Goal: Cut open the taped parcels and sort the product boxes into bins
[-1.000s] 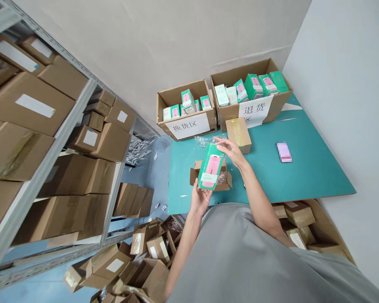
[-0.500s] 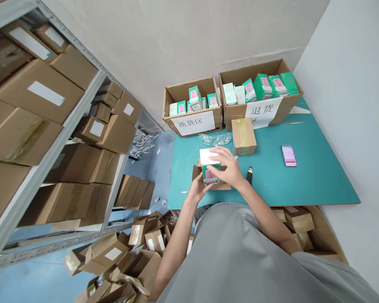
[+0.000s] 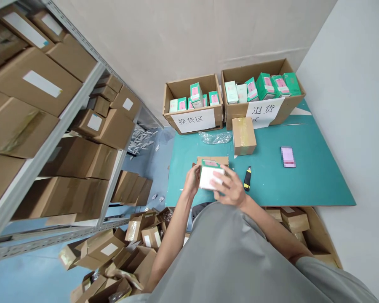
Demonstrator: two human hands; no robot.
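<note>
Between my two hands is a small green and white product box point(image 3: 207, 178), its white side turned toward me and a green and pink face on top. My left hand point(image 3: 192, 181) grips its left edge. Across the right part of the white side lie the fingers of my right hand point(image 3: 230, 187), slightly blurred. Behind and below the product box, an opened cardboard carton point(image 3: 219, 160) stands on the green table, partly hidden. A black and yellow utility knife point(image 3: 247, 179) lies to the right of my right hand.
Two cardboard bins, one left point(image 3: 192, 123) and one right point(image 3: 273, 110), hold several green and white boxes. A taped carton point(image 3: 244, 136), crumpled plastic wrap point(image 3: 216, 137) and a pixelated pink item point(image 3: 288, 157) lie on the table point(image 3: 312, 181). Loaded shelves point(image 3: 91, 101) and discarded cartons point(image 3: 113, 256) stand left.
The product box has been tipped round in my hands, so its white side now faces me. My right hand has come lower and nearer my body, uncovering the utility knife.
</note>
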